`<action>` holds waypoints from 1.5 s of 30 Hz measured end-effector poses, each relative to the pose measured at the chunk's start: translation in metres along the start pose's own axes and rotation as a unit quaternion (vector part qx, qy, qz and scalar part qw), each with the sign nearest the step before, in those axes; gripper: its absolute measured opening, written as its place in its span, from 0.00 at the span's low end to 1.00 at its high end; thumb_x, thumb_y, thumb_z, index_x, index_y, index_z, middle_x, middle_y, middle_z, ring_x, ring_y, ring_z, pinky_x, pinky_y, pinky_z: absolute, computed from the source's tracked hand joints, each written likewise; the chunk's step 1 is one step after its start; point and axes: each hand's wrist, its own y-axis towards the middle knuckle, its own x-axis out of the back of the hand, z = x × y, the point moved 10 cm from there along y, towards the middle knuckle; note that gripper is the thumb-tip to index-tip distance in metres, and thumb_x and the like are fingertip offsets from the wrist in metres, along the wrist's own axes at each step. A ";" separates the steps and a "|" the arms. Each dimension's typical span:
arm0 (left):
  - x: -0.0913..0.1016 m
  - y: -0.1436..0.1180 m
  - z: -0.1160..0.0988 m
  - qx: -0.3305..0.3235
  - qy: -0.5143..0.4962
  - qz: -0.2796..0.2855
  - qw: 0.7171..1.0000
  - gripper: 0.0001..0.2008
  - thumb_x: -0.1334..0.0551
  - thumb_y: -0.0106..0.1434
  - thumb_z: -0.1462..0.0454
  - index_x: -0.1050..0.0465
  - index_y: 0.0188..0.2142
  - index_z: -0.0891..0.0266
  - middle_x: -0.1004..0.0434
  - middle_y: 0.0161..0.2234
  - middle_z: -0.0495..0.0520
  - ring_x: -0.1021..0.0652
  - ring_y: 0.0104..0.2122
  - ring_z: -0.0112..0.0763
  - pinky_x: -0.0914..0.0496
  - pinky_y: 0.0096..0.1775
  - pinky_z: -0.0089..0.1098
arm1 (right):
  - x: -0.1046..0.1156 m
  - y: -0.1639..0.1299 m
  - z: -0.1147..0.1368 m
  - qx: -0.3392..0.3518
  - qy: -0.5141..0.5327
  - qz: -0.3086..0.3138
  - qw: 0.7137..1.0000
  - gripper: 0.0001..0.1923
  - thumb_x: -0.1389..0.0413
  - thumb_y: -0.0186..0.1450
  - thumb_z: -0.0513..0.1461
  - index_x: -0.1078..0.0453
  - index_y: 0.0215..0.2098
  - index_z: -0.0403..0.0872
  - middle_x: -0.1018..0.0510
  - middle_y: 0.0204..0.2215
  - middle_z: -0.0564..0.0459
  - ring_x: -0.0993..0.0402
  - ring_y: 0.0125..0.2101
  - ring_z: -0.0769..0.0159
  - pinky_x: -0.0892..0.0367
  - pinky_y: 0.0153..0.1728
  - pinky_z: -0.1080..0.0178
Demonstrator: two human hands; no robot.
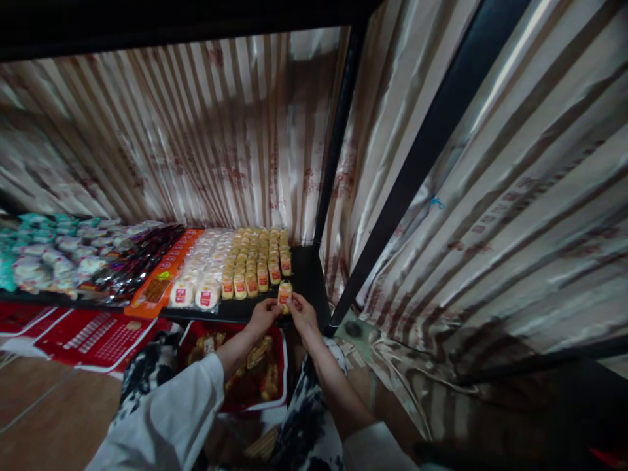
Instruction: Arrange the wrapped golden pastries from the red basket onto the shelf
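A striped curtain (245,144) is hanging behind the black shelf (310,284). Below the shelf's front edge, a red basket (283,369) is holding yellowish packs. Above, rows of yellow packets (252,282) are standing. My left hand (263,315) and right hand (301,314) are pinching one single packet (285,294) between them, roughly upright, just in front of the rows.
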 end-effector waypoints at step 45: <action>-0.024 0.083 -0.022 -0.122 0.129 -0.108 0.978 0.21 0.51 0.62 0.65 0.35 0.53 0.66 0.39 0.59 0.59 0.40 0.60 0.33 0.51 0.62 0.37 | -0.014 0.110 -0.010 0.114 -0.342 -0.072 0.930 0.25 0.54 0.56 0.34 0.33 0.52 0.46 0.25 0.43 0.46 0.30 0.43 0.60 0.37 0.47 0.59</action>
